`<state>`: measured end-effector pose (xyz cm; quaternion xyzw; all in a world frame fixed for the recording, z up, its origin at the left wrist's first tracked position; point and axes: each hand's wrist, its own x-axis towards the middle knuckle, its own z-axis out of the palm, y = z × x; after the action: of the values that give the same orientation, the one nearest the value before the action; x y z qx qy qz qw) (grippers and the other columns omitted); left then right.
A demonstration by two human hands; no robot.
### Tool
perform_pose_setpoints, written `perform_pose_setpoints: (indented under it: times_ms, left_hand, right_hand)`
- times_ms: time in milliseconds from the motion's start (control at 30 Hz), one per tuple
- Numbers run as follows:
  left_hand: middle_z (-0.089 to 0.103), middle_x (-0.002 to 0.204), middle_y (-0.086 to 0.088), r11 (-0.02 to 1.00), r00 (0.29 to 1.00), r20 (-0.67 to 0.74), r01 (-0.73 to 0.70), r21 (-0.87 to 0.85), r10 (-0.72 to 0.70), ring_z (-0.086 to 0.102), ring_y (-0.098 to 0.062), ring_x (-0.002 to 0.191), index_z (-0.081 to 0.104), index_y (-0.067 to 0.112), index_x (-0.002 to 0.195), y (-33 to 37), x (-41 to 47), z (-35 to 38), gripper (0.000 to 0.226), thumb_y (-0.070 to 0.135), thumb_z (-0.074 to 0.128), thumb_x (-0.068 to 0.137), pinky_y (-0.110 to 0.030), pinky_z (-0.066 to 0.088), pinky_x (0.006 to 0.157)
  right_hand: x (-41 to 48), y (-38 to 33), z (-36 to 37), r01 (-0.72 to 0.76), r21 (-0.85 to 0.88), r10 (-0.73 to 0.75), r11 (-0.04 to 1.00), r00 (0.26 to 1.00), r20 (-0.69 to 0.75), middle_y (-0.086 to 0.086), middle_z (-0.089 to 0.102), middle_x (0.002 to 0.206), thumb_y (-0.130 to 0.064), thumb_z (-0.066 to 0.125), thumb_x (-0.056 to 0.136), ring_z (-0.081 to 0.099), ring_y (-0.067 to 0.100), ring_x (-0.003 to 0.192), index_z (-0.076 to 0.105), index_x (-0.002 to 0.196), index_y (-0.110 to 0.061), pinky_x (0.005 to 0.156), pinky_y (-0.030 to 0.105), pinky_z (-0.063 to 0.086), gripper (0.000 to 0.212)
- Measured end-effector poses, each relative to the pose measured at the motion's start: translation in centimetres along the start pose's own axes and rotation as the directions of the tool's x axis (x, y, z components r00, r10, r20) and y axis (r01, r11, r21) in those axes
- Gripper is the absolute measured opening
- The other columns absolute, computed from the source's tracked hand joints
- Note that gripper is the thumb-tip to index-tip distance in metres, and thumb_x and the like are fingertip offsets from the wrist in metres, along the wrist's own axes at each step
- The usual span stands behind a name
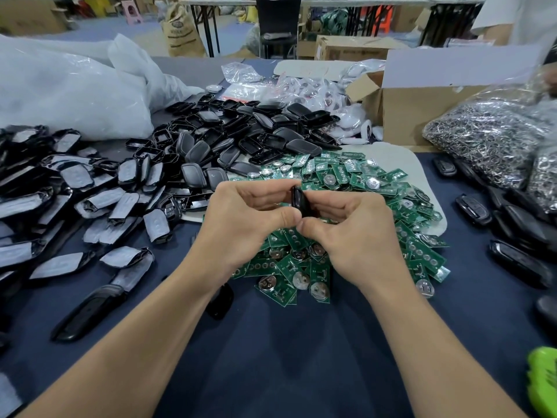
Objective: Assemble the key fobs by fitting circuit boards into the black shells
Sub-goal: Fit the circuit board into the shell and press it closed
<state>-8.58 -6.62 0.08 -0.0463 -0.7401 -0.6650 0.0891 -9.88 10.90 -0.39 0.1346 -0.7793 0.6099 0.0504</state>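
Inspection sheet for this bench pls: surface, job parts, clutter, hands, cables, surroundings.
Surface: dark blue table cover, far half crowded.
Job's things: one black shell held edge-on above the green circuit board pile; loose shell heap behind.
Clutter: film-wrapped parts at left; bag of metal rings, cardboard box and black fobs at right; white bags far left; green object at near right edge.
Hands: left hand and right hand both pinch the black shell.
Cables: nothing seen.
Surroundings: black chair, brown sack, person in white shirt far right.
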Motion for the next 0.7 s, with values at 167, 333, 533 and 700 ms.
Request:
perform_pose_setpoints:
  times_ms: [167, 333, 533, 700]
  left_hand:
    - [0.082, 0.102, 0.001, 1.000, 1.000, -0.006, -0.008, 0.027, 0.008, 0.078, -0.016, 0.100, 0.081, 0.021, 0.108, 0.1, -0.2, -0.1, 0.040, 0.003, 0.090, 0.073, -0.028, 0.062, 0.089]
    - [0.082, 0.088, -0.004, 1.000, 0.997, -0.074, 0.013, 0.018, -0.011, 0.076, -0.024, 0.069, 0.082, 0.017, 0.107, 0.0, -0.2, 0.5, 0.025, 0.010, 0.085, 0.083, -0.025, 0.060, 0.064]
    - [0.076, 0.064, -0.008, 0.997, 0.975, -0.222, 0.038, 0.073, -0.021, 0.071, -0.022, 0.052, 0.085, 0.024, 0.084, -0.2, -0.1, 1.1, 0.018, 0.009, 0.078, 0.089, -0.027, 0.060, 0.053]
    - [0.078, 0.071, -0.010, 0.995, 0.974, -0.208, 0.096, 0.007, -0.093, 0.070, -0.020, 0.054, 0.085, 0.024, 0.081, 0.5, 0.1, 0.8, 0.022, 0.006, 0.077, 0.090, -0.026, 0.060, 0.055]
  right_hand:
    - [0.1, 0.3, -0.2, -0.003, 0.009, 0.003, 1.000, 0.999, 0.038, -0.017, 0.080, 0.092, -0.004, 0.091, 0.072, 0.074, -0.004, 0.089, 0.080, 0.102, -0.032, 0.083, 0.013, 0.056, 0.042]
    - [-0.6, -0.4, 0.6, 0.072, -0.120, -0.077, 0.990, 0.996, -0.039, -0.035, 0.072, 0.081, -0.013, 0.089, 0.075, 0.072, -0.008, 0.083, 0.070, 0.099, -0.057, 0.073, 0.010, 0.055, 0.053]
    - [-1.0, -0.4, 1.6, 0.130, -0.292, -0.157, 0.948, 0.985, -0.071, -0.020, 0.078, 0.098, -0.024, 0.074, 0.072, 0.073, 0.002, 0.091, 0.061, 0.124, -0.054, 0.085, 0.029, 0.062, 0.061]
    - [-0.8, -0.3, 1.2, 0.096, -0.265, -0.132, 0.959, 0.984, -0.119, -0.032, 0.073, 0.086, -0.021, 0.082, 0.069, 0.071, -0.006, 0.082, 0.065, 0.119, -0.051, 0.077, 0.016, 0.058, 0.060]
